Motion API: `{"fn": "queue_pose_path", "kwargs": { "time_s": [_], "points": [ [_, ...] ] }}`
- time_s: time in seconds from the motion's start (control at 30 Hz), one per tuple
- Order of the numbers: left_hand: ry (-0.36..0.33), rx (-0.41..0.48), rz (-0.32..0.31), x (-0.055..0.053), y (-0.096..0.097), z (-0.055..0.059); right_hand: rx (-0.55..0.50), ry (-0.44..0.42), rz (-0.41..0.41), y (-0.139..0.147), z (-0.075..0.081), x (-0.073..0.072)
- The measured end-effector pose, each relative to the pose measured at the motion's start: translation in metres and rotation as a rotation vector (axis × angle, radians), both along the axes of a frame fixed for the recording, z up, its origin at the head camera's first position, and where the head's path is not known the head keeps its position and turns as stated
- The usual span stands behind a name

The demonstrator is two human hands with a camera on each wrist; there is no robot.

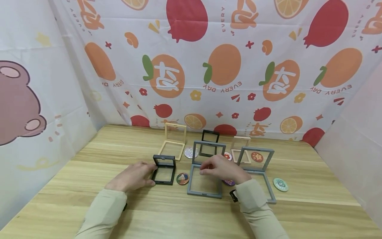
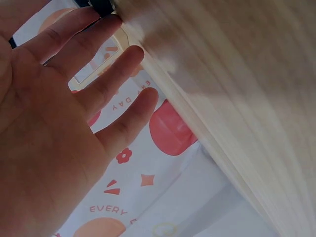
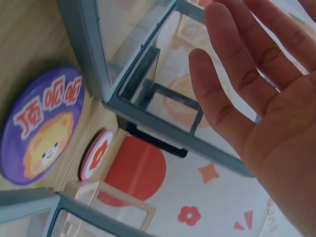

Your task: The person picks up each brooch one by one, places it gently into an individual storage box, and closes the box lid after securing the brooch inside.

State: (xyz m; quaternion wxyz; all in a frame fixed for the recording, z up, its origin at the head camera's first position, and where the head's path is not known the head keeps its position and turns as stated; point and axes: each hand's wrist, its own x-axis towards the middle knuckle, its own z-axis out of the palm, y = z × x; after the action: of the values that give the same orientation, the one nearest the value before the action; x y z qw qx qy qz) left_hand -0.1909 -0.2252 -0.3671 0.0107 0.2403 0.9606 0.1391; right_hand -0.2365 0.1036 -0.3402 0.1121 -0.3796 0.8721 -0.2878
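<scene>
Beige cloth sleeves (image 1: 102,212), bottom; left hand (image 1: 135,176) spread at square black plastic frame (image 1: 163,183), right hand (image 1: 222,168) loose over square grey plastic frame (image 1: 190,179), centre; best handle rims (image 1: 204,194) only.

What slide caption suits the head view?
Left hand at a small open black frame, right hand over an open gray frame, above a wooden table.

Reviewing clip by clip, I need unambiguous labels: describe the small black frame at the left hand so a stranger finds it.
On the wooden table, find the left hand. Right beside it lies a small black frame, standing open, just left of a round badge. The only other black frame stands farther back, behind a large grey frame; this one sits nearer the front.
</scene>
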Motion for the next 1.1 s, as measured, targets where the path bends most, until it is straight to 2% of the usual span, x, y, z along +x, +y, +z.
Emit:
{"fn": "queue_pose_path", "kwargs": {
  "time_s": [0.53, 0.83, 1.1],
  "points": [
    [-0.006, 0.022, -0.017, 0.001, -0.002, 0.001, 0.052, 0.006, 0.046, -0.020, -0.002, 0.002],
    [-0.018, 0.024, -0.001, -0.001, -0.003, 0.001, -0.038, 0.077, 0.120, -0.026, 0.009, 0.005],
    [-0.017, 0.039, -0.011, -0.002, -0.001, -0.001, 0.044, 0.075, 0.115, -0.041, -0.001, 0.000]
  ]
}}
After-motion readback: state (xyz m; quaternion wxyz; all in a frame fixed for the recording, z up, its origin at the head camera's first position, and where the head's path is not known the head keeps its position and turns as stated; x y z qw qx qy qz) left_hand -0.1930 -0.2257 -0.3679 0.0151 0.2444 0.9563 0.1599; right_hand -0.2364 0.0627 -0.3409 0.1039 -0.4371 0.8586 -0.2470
